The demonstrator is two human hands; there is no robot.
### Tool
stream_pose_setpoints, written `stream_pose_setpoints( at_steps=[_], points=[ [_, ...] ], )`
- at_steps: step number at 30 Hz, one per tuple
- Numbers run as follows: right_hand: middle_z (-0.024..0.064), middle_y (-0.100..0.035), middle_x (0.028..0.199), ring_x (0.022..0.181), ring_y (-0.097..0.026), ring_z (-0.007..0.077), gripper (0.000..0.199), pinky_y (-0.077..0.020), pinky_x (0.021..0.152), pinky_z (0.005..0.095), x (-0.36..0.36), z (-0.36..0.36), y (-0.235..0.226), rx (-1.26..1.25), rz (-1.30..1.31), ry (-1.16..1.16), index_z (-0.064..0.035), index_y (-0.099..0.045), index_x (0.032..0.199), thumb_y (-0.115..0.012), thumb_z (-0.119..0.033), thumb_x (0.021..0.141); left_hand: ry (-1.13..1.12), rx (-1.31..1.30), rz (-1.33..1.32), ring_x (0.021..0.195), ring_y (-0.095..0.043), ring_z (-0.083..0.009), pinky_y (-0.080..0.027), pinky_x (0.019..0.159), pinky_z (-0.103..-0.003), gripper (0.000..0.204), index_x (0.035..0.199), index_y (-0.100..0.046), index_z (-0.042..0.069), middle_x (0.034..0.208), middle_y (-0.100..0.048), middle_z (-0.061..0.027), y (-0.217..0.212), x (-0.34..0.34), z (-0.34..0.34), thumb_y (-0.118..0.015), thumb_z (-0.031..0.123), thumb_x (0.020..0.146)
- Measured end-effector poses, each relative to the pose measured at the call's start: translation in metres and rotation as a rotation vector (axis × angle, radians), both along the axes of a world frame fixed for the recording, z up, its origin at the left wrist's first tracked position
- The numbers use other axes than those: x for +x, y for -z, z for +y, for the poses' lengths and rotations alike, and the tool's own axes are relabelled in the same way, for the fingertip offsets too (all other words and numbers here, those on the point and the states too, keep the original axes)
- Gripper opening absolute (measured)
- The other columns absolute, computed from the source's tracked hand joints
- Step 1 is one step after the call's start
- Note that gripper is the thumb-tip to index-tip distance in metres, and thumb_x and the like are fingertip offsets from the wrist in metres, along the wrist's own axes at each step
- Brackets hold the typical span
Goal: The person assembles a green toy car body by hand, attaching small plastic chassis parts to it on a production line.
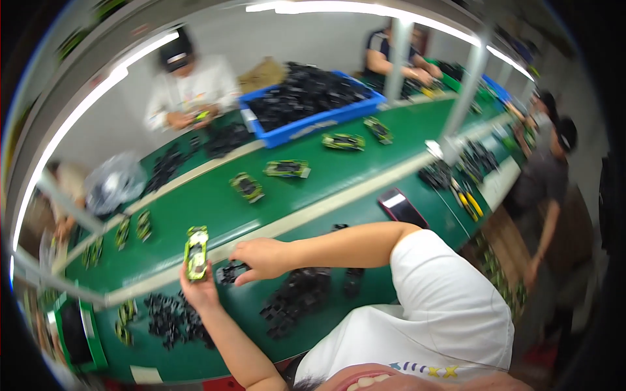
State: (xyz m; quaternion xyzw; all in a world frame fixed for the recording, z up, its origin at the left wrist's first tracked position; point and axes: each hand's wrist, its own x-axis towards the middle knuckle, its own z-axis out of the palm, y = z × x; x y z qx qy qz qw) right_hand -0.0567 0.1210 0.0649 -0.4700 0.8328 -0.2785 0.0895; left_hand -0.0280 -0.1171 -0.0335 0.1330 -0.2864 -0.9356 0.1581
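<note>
A long green conveyor belt (pixel 215 215) runs through a workshop where several people sit along both sides, with a pale strip separating it from the green worktable (pixel 391 260) in front. A blue crate (pixel 313 124) heaped with black parts stands across the belt. Green toy car bodies (pixel 287 169) lie spaced along the belt. Piles of small black parts (pixel 293 300) rest on the worktable, and a dark phone (pixel 402 207) lies near its edge. The left hand (pixel 199 287) is clamped around a green toy car (pixel 196 252), held upright over the table edge. The right hand (pixel 261 258), just beside it, pinches a black part (pixel 230 271) between its fingers.
</note>
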Motion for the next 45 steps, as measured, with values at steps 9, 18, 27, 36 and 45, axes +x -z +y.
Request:
stream_pose_setpoints(
  at_steps=[9, 18, 27, 36, 45],
  points=[
    [0.0164, -0.056, 0.099, 0.091, -0.058, 0.0339, 0.061, -0.0463, 0.079, 0.0411, 0.026, 0.091, -0.032, -0.356, -0.100, 0.236, -0.0021, -0.052, 0.116, -0.075, -0.035, 0.071, 0.171, -0.249, 0.048, 0.093, -0.059, -0.0234, -0.053, 0.079, -0.034, 0.041, 0.127, -0.046, 0.003, 0.114, -0.056, -0.0145, -0.003, -0.002, 0.020, -0.043, 0.031, 0.098],
    [0.0160, -0.059, 0.096, 0.091, -0.058, 0.0331, 0.056, -0.0467, 0.077, 0.0404, 0.002, 0.084, -0.030, -0.305, -0.131, 0.160, -0.0025, -0.055, 0.110, -0.076, -0.035, 0.070, 0.295, -0.204, 0.159, 0.101, -0.058, -0.0251, -0.051, 0.086, -0.034, 0.043, 0.129, -0.044, 0.003, 0.122, -0.053, -0.0137, 0.019, -0.003, -0.001, -0.041, 0.033, 0.098],
    [0.0208, -0.055, 0.108, 0.102, -0.054, 0.0376, 0.056, -0.0444, 0.087, 0.0414, -0.046, 0.031, -0.034, -0.168, -0.137, -0.036, 0.0012, -0.048, 0.117, -0.072, -0.026, 0.075, 0.061, -0.119, -0.077, 0.113, -0.053, -0.0245, -0.052, 0.085, -0.036, 0.041, 0.129, -0.047, 0.006, 0.129, -0.050, -0.0115, 0.013, 0.007, 0.017, -0.042, 0.032, 0.098],
    [0.0188, -0.058, 0.109, 0.100, -0.057, 0.0352, 0.051, -0.0468, 0.085, 0.0401, -0.101, 0.023, -0.024, -0.084, -0.057, 0.028, -0.0023, -0.053, 0.115, -0.074, -0.022, 0.073, 0.024, -0.123, -0.198, 0.116, -0.050, -0.0295, -0.047, 0.091, -0.047, 0.043, 0.128, -0.045, 0.004, 0.132, -0.046, -0.0128, -0.011, 0.009, 0.049, -0.035, 0.034, 0.099],
    [0.0115, -0.056, 0.106, 0.095, -0.056, 0.0232, 0.051, -0.0458, 0.082, 0.0318, -0.109, 0.000, -0.047, 0.020, 0.117, -0.025, -0.0017, -0.056, 0.112, -0.080, -0.018, 0.070, 0.092, -0.064, -0.119, 0.100, -0.060, -0.0365, -0.055, 0.082, -0.044, 0.053, 0.122, -0.046, -0.005, 0.119, -0.054, -0.0211, -0.015, -0.006, 0.045, -0.030, 0.041, 0.099]
  ],
)
